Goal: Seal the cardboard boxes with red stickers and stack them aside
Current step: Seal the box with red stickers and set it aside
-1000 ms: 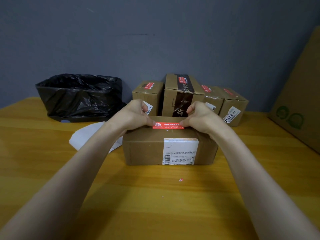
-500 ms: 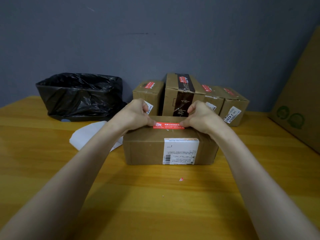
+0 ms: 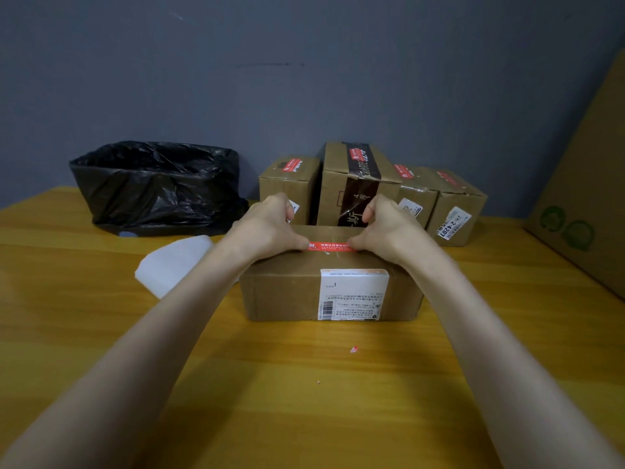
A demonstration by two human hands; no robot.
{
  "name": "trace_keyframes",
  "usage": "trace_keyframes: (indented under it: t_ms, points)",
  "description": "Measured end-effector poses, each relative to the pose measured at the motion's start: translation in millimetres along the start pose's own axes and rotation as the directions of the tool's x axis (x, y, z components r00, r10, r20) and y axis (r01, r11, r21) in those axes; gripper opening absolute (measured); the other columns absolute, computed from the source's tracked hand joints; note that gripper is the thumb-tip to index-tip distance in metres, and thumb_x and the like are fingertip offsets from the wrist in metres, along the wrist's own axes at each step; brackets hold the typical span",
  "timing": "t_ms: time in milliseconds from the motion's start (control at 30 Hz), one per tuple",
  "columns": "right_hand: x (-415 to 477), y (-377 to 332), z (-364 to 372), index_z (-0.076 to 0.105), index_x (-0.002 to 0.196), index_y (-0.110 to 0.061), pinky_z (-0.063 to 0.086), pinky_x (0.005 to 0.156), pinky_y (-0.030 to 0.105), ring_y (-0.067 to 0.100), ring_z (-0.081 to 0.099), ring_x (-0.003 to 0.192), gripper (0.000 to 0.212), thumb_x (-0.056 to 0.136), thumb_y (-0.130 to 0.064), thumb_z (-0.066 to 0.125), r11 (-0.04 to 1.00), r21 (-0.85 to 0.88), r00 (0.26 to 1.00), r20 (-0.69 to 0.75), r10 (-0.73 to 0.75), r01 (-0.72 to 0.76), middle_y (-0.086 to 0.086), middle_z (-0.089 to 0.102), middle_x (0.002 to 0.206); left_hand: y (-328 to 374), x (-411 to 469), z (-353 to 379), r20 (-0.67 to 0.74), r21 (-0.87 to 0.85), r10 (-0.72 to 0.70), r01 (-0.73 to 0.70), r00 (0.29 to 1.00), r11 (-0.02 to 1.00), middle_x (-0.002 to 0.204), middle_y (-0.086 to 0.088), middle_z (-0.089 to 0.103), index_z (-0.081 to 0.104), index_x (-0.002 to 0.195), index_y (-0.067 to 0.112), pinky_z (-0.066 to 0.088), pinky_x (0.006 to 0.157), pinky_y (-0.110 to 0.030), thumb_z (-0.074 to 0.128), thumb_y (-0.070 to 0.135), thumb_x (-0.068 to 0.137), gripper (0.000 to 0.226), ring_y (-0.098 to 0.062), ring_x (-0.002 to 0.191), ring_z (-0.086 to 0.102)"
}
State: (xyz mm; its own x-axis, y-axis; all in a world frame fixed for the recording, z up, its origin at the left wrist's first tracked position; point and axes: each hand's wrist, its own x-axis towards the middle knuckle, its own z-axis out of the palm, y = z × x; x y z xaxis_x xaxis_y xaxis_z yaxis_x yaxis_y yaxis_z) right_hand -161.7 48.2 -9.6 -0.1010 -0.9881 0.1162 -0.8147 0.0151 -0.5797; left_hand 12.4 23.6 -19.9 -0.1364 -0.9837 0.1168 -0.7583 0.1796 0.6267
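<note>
A brown cardboard box [image 3: 287, 292] with a white shipping label lies in the middle of the wooden table [image 3: 304, 401]. A red sticker [image 3: 329, 246] lies along the box's top front edge. My left hand [image 3: 270, 228] pinches the sticker's left end and my right hand [image 3: 389, 228] pinches its right end, thumbs on the box top. Both hands cover the box's top corners. Behind it, several cardboard boxes [image 3: 358, 184] with red stickers stand in a row by the wall.
A bin lined with a black plastic bag [image 3: 155, 187] stands at the back left. A white sheet [image 3: 172, 262] lies left of the box. A large cardboard panel [image 3: 588, 198] leans at the right. A small red scrap [image 3: 353, 349] lies on the table.
Both thumbs have slid slightly inward along the red sticker, so less of it shows. The box and the arms have stayed in place.
</note>
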Motion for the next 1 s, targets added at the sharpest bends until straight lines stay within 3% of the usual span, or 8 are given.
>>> trace_keyframes:
  t_ms: [233,333,433,600,700,833,933,1000]
  points:
    - [-7,-3,-6,0.042,0.096,-0.016,0.028,0.051,0.025,0.018,0.046,0.086,0.038,0.076,-0.024,0.074,0.994,-0.097,0.998,-0.023,-0.053,0.051,0.004,0.05,0.097,-2,1,-3,-0.024,0.124,0.021,-0.018,0.999,0.992,0.102,-0.008,0.058,0.041,0.076,0.024,0.045,0.065,-0.031,0.074,0.033,0.069,0.035,-0.021,0.088,0.056]
    - [-9,-2,-7,0.044,0.096,-0.016,0.03,0.054,0.024,0.017,0.043,0.089,0.045,0.073,-0.038,0.076,0.997,-0.062,0.996,-0.079,-0.052,0.047,0.0,0.047,0.097,0,-2,-2,-0.06,0.147,0.028,-0.019,0.998,0.989,0.106,-0.004,0.057,0.046,0.085,0.02,0.051,0.076,-0.037,0.071,0.039,0.074,0.033,-0.023,0.095,0.057]
    - [-7,-3,7,0.046,0.11,-0.011,0.04,0.072,0.032,0.025,0.049,0.105,0.059,0.074,-0.051,0.07,0.996,-0.083,0.99,-0.131,-0.044,0.033,0.006,0.05,0.116,5,-7,8,-0.134,0.206,0.021,0.007,0.991,0.979,0.103,-0.005,0.055,0.046,0.095,0.016,0.046,0.088,-0.043,0.065,0.051,0.078,0.043,-0.028,0.102,0.055]
    - [-3,-2,18,0.041,0.126,-0.01,0.044,0.092,0.04,0.031,0.047,0.118,0.065,0.08,-0.048,0.065,0.984,-0.179,0.993,-0.119,-0.006,-0.016,0.011,0.042,0.129,5,-7,13,-0.149,0.268,0.03,0.011,0.988,0.963,0.113,-0.007,0.056,0.043,0.098,0.015,0.041,0.092,-0.043,0.063,0.05,0.081,0.044,-0.028,0.109,0.051]
    - [4,10,6,0.045,0.116,-0.012,0.041,0.098,0.043,0.028,0.047,0.118,0.053,0.08,-0.044,0.067,0.986,-0.158,0.996,-0.077,0.051,-0.063,0.011,0.045,0.128,-3,-2,5,-0.084,0.198,0.025,-0.008,0.996,0.98,0.116,-0.007,0.056,0.042,0.096,0.016,0.044,0.089,-0.04,0.066,0.043,0.082,0.038,-0.027,0.108,0.052]
    - [12,26,-13,0.045,0.099,-0.018,0.037,0.079,0.03,0.021,0.049,0.107,0.036,0.081,-0.036,0.069,0.994,-0.091,0.998,-0.006,0.067,-0.067,0.007,0.05,0.124,-17,9,-16,-0.012,0.171,0.059,-0.056,0.998,0.984,0.121,-0.01,0.053,0.045,0.095,0.02,0.044,0.088,-0.036,0.07,0.042,0.078,0.037,-0.027,0.113,0.049]
    - [11,35,-31,0.047,0.108,-0.019,0.04,0.085,0.029,0.017,0.049,0.108,0.044,0.078,-0.043,0.069,1.0,-0.021,0.992,0.128,0.014,-0.012,0.003,0.05,0.121,-17,1,-41,0.198,0.245,0.067,-0.115,0.978,0.963,0.14,-0.005,0.031,0.039,0.127,0.027,0.036,0.105,-0.04,0.073,0.055,0.066,0.075,-0.025,0.131,0.031]
    - [5,39,-42,0.041,0.128,-0.022,0.037,0.097,0.031,0.019,0.042,0.125,0.07,0.071,-0.049,0.071,1.0,-0.025,0.96,0.279,-0.011,0.019,0.001,0.042,0.133,-16,-9,-54,0.421,0.318,0.034,-0.182,0.907,0.931,0.152,0.009,0.007,0.01,0.145,0.037,0.026,0.113,-0.041,0.072,0.06,0.054,0.113,-0.02,0.141,0.012]
